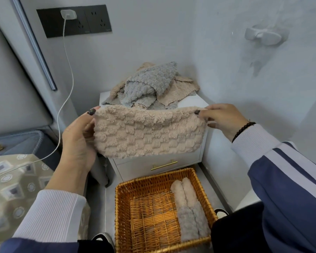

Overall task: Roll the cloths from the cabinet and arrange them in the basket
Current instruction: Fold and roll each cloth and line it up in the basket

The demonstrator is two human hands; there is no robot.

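A beige cloth (pixel 148 136) is held stretched in the air, pinched at its top corners by the left hand (pixel 78 139) and the right hand (pixel 221 119), fingers clamped on the fabric. Behind it, a heap of cloths (pixel 150 86) is piled on the cabinet (pixel 159 165). Below, rolled cloths (pixel 190 209) are lined along the basket (pixel 124 216)'s right side.

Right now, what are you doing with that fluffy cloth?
A person holds a beige cloth stretched between both hands, the left hand pinching one end and the right hand the other, above a small white cabinet. A pile of grey and beige cloths lies unrolled on the cabinet top. On the floor below, a wicker basket already holds rolled cloths along its right side.
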